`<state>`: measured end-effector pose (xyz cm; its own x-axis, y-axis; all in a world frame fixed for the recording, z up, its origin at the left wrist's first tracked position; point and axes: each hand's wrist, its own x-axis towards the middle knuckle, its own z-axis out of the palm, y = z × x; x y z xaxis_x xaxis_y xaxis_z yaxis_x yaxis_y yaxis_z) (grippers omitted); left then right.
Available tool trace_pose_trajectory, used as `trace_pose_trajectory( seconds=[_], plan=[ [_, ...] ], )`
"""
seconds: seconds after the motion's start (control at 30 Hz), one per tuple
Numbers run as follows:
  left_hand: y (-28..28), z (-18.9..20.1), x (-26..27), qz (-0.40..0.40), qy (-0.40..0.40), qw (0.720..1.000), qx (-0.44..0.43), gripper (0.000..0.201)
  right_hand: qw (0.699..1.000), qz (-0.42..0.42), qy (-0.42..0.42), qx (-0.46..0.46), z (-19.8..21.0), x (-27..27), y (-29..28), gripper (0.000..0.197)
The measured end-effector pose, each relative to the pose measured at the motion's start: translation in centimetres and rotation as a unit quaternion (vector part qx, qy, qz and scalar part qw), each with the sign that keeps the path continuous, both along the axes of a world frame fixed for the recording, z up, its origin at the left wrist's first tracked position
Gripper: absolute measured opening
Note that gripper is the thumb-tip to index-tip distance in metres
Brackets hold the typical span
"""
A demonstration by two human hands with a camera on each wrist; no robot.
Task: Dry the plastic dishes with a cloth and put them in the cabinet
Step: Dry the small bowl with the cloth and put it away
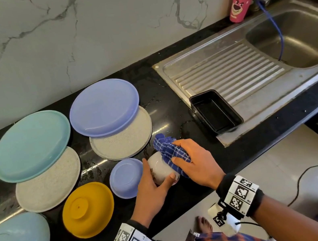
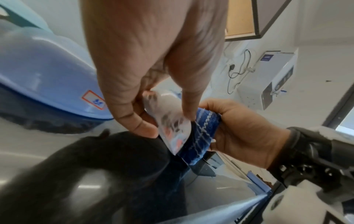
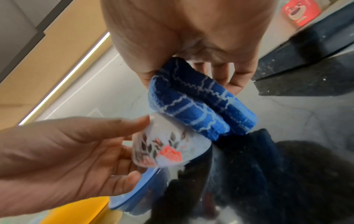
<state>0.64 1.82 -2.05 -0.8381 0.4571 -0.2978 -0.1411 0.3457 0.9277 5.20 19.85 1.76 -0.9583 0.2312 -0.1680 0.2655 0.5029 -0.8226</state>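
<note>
step in hand: drying, first half of the task; my left hand (image 1: 151,185) has its grip curled round a small white printed cup (image 1: 162,169), thumb on the near side, fingers on the far side, held just above the near edge of the black table (image 1: 172,105); my right hand (image 1: 195,161) has its grip bunched on the blue checked cloth (image 1: 168,150), pressed against the cup's right end; whether the cloth reaches inside the cup i cannot tell; to the left, plates and bowls lie face down, among them a purple bowl (image 1: 126,178) just beside the cup and a yellow bowl (image 1: 88,210); water shows on the table; judgement: next move calls for turning the cup against the cloth, then carrying it to the cabinet (image 2: 241,18) overhead.
</note>
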Motion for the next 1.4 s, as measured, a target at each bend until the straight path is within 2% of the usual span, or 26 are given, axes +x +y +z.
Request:
trace_pose_trajectory(
  seconds=[0.07, 0.13, 0.2, 0.33, 0.5, 0.6, 0.73, 0.77, 0.87, 1.0, 1.1, 1.3, 1.4],
  plan=[
    [-1.3, -0.7, 0.2, -0.008, 0.022, 0.999, -0.03, 0.075, 0.999, 0.027, 0.004, 0.042, -0.2, 0.0, -0.5, 0.043],
    [-2.1, -1.4, 0.5, -0.027, 0.057, 0.993, -0.101, 0.09, 0.995, 0.044, 0.009, 0.088, -0.5, 0.0, -0.8, 0.043],
    [-2.3, -1.8, 1.0, -0.037, 0.101, 0.981, -0.16, 0.091, 0.991, 0.061, 0.006, 0.121, -0.8, 0.0, -1.0, 0.043],
    [-1.6, -1.7, 0.9, -0.03, 0.138, 0.977, -0.158, 0.079, 0.978, 0.094, 0.001, 0.185, -1.1, -0.1, -1.0, 0.046],
    [-1.6, -2.1, 1.3, -0.006, 0.142, 0.981, -0.132, 0.078, 0.967, 0.094, 0.005, 0.237, -0.8, -0.3, -1.4, 0.043],
    [-1.5, -2.2, 1.5, 0.006, 0.163, 0.978, -0.132, 0.064, 0.95, 0.12, 0.02, 0.288, -0.5, 0.0, -2.6, 0.039],
    [-1.5, -2.4, 1.6, -0.001, 0.181, 0.974, -0.137, 0.051, 0.955, 0.144, 0.009, 0.26, -0.3, 1.8, -2.0, 0.04],
    [-1.5, -2.6, 1.7, -0.01, 0.185, 0.973, -0.136, 0.052, 0.959, 0.143, 0.008, 0.244, -0.3, 2.5, -1.5, 0.04],
    [-1.3, -2.7, 2.0, -0.034, 0.198, 0.97, -0.139, 0.073, 0.977, 0.101, 0.011, 0.188, -0.3, 3.4, 0.0, 0.035],
    [-1.2, -2.5, 1.9, -0.028, 0.202, 0.968, -0.147, 0.08, 0.978, 0.067, 0.024, 0.196, -0.4, 1.4, -0.8, 0.035],
    [-0.8, -2.1, 1.8, -0.012, 0.217, 0.965, -0.144, 0.09, 0.977, 0.058, 0.001, 0.204, -0.1, 0.4, -1.3, 0.034],
    [-0.2, -1.1, 1.6, -0.014, 0.254, 0.953, -0.167, 0.081, 0.979, 0.065, -0.062, 0.182, 0.7, -1.7, -0.7, 0.022],
    [-0.2, -1.0, 1.9, -0.016, 0.261, 0.948, -0.179, 0.082, 0.974, 0.074, -0.091, 0.195, 0.9, -2.9, -0.4, 0.024]
  ],
)
